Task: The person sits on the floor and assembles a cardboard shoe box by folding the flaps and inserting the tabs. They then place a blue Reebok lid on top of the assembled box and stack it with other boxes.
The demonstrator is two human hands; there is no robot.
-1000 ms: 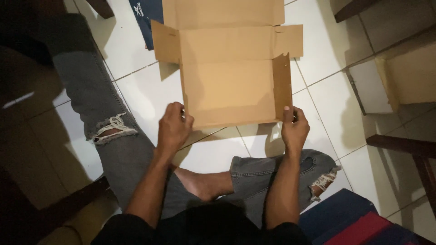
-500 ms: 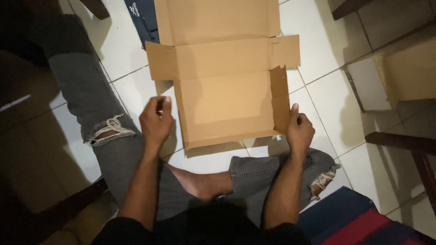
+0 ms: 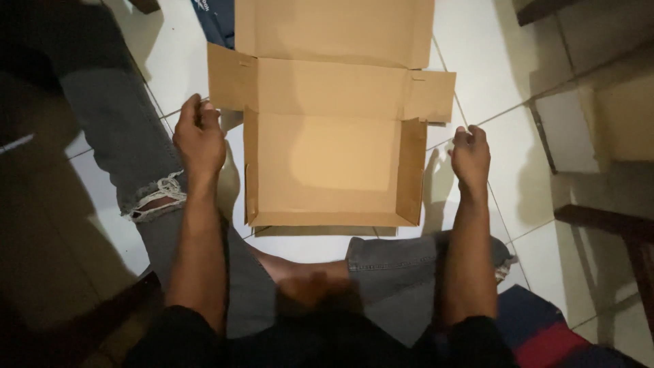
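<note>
Knees in torn grey jeans (image 3: 136, 170) frame the nearest part of the scene, the person sitting cross-legged on a floor of pale square tiles (image 3: 490, 68) with thin dark grout lines, a bare foot (image 3: 306, 279) tucked between the legs. At the lower right edge lies a mat or cushion in dark blue and red (image 3: 545, 334). Both forearms reach forward from dark sleeves. The left hand (image 3: 199, 140) hovers just beside the left side of a cardboard box (image 3: 334, 163), fingers loosely curled and holding nothing, close to the small side flap without clearly touching it. The right hand (image 3: 470, 155) hangs just off the box's right wall, also loosely curled and empty, apart from the cardboard. The box rests on the tiles straight ahead of the person, between the two hands, a shallow brown tray with its side walls folded upright and its lid panel (image 3: 334, 31) lying open and flat beyond it, small flaps spread to either side. Past the lid, a dark blue object (image 3: 218, 20) peeks out on the floor. To the right stand dark wooden furniture legs (image 3: 606, 225) and a pale box-like shape (image 3: 572, 129); the left side of the room sinks into deep shadow.
</note>
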